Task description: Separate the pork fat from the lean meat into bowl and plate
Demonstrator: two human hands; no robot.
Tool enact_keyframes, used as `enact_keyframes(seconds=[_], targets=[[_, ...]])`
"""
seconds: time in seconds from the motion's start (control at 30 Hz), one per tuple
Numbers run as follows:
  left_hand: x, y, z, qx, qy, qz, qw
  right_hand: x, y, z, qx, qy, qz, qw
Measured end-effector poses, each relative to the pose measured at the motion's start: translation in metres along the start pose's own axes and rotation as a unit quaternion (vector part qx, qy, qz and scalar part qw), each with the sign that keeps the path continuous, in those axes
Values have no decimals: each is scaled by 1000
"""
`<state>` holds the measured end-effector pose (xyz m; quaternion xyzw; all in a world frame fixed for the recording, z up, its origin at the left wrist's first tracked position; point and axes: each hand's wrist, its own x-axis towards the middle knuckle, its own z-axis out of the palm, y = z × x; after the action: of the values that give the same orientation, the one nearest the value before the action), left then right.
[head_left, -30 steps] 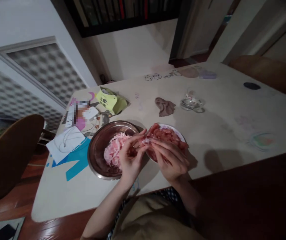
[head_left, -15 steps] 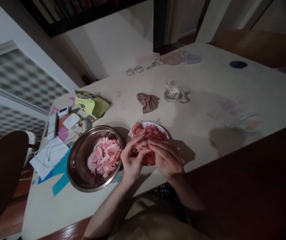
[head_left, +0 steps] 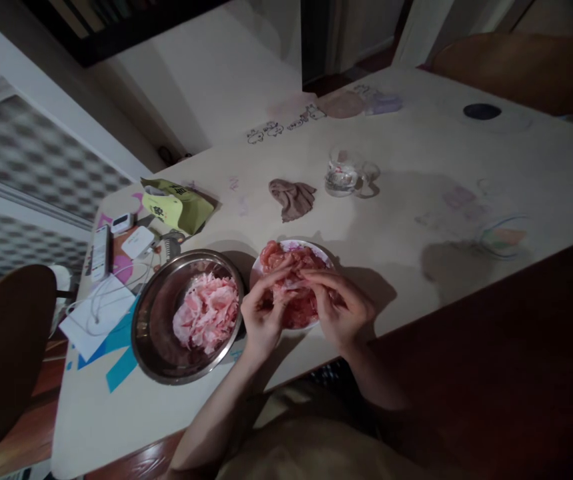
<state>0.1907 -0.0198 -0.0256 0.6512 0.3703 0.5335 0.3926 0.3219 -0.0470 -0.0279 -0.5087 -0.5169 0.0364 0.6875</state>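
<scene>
On a doodle-marked table (head_left: 239,223), a scrap of raw meat (head_left: 293,284) is pinched by the left hand (head_left: 262,311) and right hand (head_left: 345,311) over a meat-heaped plate (head_left: 323,255), beside a steel bowl (head_left: 155,330) of pink slices (head_left: 209,310).

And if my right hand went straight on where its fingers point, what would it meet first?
Probably your left hand, whose fingertips face your right hand over the meat; depth is unclear, so the meat might come first.

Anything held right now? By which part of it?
Apparently a small pale-pink meat piece, pinched between the left hand and right hand at the fingertips; which part of it is gripped can't be told.
</scene>
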Motion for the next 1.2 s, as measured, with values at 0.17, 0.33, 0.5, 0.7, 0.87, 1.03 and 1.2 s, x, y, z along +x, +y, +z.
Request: enact_keyframes(seconds=[0.17, 0.33, 0.5, 0.7, 0.87, 1.03, 1.2], targets=[[2, 0, -2, -15, 12, -6, 1000, 7, -7, -2, 14, -109, -89, 990], [0, 1, -6, -46, -45, -7, 998, 9, -10, -1, -31, -114, -102, 988], [-1, 4, -5, -50, -42, -22, 998, 6, -10, 1, -41, -103, -107, 988], [-2, 3, -5, -43, -31, -27, 998, 7, -7, -2, -32, -143, -122, 982], [-5, 4, -4, -38, -55, -17, 998, 8, -4, -5, -52, -109, -153, 981], [-7, 4, -1, -35, -58, 19, 998, 6, -10, -5, -113, -56, -179, 976], [-8, 5, 1, -28, -55, 31, 998, 0, -13, 0, -126, -26, -138, 982]])
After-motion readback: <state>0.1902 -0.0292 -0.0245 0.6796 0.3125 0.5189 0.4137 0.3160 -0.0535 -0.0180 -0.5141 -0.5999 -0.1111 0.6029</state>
